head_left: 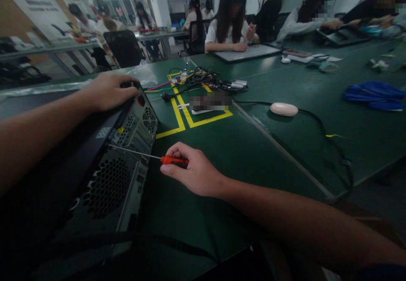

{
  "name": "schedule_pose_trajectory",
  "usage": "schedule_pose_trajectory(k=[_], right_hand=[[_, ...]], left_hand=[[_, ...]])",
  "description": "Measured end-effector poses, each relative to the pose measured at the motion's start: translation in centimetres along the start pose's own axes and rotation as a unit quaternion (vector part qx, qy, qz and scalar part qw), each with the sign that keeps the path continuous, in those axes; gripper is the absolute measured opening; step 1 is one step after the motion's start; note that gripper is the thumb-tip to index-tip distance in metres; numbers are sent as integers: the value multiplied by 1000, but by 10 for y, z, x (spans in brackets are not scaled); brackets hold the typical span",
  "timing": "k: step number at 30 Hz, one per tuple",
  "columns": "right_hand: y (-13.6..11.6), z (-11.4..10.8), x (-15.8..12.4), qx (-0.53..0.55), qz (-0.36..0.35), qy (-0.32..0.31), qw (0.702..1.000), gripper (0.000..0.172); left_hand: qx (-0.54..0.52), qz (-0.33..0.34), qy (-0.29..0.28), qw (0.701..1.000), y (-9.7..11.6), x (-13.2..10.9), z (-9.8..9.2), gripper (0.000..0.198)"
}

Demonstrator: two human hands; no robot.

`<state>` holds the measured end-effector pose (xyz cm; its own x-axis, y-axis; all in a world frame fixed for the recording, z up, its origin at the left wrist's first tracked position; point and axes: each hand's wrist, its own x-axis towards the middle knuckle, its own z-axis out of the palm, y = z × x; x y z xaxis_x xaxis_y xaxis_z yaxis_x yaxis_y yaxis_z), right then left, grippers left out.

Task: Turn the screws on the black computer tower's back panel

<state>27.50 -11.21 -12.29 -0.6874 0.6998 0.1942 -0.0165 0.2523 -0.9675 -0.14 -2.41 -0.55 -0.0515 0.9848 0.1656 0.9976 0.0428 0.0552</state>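
A black desktop computer case (63,116) lies at the left, its rear panel with vent holes and ports turned toward the right. My left hand (109,93) lies over the case's far upper corner, its fingers curled around the edge by the power socket. In my right hand (193,169) is a screwdriver (171,160) with an orange and black handle, gripped between thumb and fingers. Its long thin shaft points left, and the tip reaches the rear panel near the case's upper edge. Whether a screw sits under the tip is too small to tell.
Behind the case lies a tangle of cables (203,78). Yellow tape (209,120) marks the green table (253,162), with a partly blurred device (209,102) on it. A pale oval switch (283,109) on a black cord and blue cloth (374,95) lie right. Several people sit beyond.
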Motion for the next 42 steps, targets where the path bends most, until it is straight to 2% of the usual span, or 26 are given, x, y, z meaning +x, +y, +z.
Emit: schedule_pose_trajectory(k=[11,17,22,26,31,42], right_hand=[[5,1,1,26,2,-12,1000,26],[1,2,2,-19,-24,1,1000,27],[-2,2,0,10,8,-8,1000,24],[-1,2,-1,22,7,-8,1000,30],[0,2,-1,23,7,-10,1000,23],[3,1,-1,33,1,-13,999,23]], left_hand=[[-4,-7,-9,1000,1,0,-1,74],[2,10,-4,1000,2,0,-1,73],[4,7,-4,1000,0,0,-1,73],[3,4,-6,1000,-1,1,0,73],[-7,-11,-3,1000,0,0,0,75],[-2,-4,-5,1000,3,-1,-2,76]])
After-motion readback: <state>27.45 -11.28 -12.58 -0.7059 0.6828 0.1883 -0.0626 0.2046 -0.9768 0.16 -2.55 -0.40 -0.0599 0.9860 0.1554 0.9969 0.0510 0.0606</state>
